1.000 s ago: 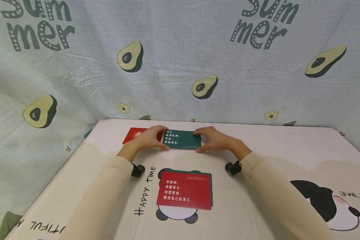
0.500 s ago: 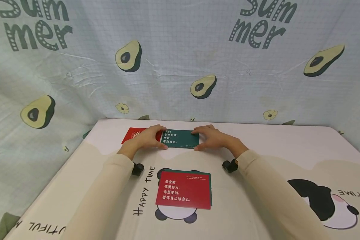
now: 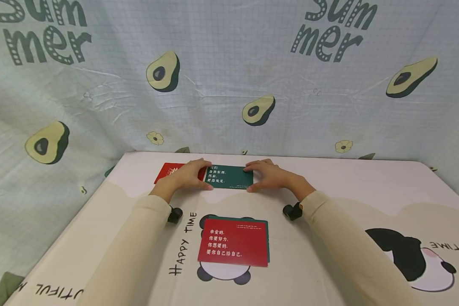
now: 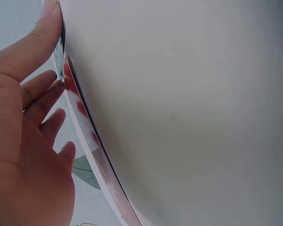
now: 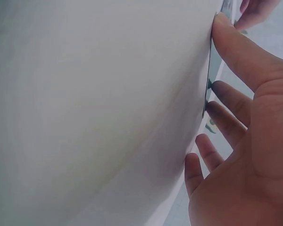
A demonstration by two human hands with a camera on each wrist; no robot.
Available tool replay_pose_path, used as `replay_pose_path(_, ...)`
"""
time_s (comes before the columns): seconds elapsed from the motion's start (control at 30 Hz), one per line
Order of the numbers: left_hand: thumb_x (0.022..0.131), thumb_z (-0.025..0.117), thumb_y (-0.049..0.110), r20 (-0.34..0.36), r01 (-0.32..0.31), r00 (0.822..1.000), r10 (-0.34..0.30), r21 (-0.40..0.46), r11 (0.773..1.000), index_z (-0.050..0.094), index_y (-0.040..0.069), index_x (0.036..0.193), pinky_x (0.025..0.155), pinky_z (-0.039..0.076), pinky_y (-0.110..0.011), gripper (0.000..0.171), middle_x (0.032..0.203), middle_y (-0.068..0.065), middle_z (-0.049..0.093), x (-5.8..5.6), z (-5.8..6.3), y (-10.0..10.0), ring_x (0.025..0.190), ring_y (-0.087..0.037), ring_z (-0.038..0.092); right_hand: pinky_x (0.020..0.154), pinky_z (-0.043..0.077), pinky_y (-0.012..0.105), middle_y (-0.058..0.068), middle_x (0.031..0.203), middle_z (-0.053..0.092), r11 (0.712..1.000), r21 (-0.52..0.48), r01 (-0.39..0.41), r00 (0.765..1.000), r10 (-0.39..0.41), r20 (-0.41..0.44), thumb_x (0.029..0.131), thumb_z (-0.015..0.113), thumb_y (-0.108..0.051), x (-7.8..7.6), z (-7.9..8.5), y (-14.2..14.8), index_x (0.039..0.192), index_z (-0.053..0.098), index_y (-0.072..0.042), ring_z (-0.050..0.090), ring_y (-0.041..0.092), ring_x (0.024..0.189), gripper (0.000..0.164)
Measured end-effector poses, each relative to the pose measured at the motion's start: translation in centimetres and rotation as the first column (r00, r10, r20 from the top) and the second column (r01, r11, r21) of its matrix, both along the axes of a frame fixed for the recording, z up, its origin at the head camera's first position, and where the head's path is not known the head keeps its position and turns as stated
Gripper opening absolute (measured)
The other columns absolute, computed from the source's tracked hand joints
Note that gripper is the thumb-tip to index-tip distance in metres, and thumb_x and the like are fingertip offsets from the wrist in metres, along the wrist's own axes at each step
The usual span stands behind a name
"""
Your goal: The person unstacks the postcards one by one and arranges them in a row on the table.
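Near the far edge of the table lies a green card (image 3: pixel 229 177) with white Chinese writing. My left hand (image 3: pixel 187 175) holds its left end, thumb at the near corner and fingers at the far one. At the right end, my right hand (image 3: pixel 271 176) grips the card the same way. A red card (image 3: pixel 171 169) lies partly hidden behind the left hand; its edge (image 4: pixel 93 136) runs beside the fingers in the left wrist view. In the right wrist view the thumb (image 5: pixel 231 40) is on the near edge of the green card.
Closer to me, another red card (image 3: pixel 233 242) with white writing lies over a green one (image 3: pixel 268 242), whose edge sticks out at the right. The tablecloth (image 3: pixel 310 267) has panda drawings and lettering. A curtain printed with avocados (image 3: pixel 258 110) hangs behind the table.
The head view has shifted slightly, moving the scene a little to the left. Both hands keep their places at the ends of the green card.
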State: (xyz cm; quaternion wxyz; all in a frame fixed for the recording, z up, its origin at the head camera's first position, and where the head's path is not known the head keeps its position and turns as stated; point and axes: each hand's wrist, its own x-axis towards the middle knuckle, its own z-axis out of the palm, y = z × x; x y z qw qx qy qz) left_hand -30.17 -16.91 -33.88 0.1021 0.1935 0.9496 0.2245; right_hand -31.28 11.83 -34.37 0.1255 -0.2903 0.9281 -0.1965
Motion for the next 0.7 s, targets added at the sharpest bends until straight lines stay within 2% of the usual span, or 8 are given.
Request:
replay_pose_path(0.4,0.077,0.079,0.032,-0.018,0.0,1.0,-0.001,-0.048,0.999,0.043,0.01,0.143,0.111,0.022,-0.051,0.078,0.15,-0.016,0.033,-0.12,0.0,0.2,0.139,-0.034,0.025,0.107,0.02,0.059,0.004,0.15,0.035,1.0,-0.008,0.001,1.0,-0.001,0.0,0.081,0.072,-0.042,0.27,0.11,0.08,0.14,0.05,-0.017,0.02,0.032,0.136,0.068)
replay_pose_path(0.57,0.077,0.079,0.033,-0.02,0.0,1.0,-0.001,-0.05,0.999,0.042,0.01,0.143,0.111,0.024,-0.051,0.079,0.149,-0.015,0.036,-0.06,0.06,0.21,0.136,-0.034,0.029,0.107,0.019,0.059,0.004,0.15,0.034,1.0,-0.006,0.006,1.0,-0.006,0.002,0.082,0.072,-0.042,0.23,0.01,-0.03,0.141,0.049,-0.017,0.02,0.032,0.136,0.068)
replay_pose_path(0.7,0.077,0.079,0.032,-0.016,0.004,1.0,-0.005,-0.047,0.999,0.041,0.01,0.144,0.111,0.023,-0.051,0.079,0.15,-0.016,0.034,-0.09,0.1,0.12,0.137,-0.035,0.027,0.107,0.018,0.059,0.005,0.15,0.034,1.0,-0.002,0.01,1.0,-0.01,0.01,0.082,0.071,-0.041,0.34,0.14,-0.08,0.141,0.049,-0.017,0.019,0.032,0.136,0.068)
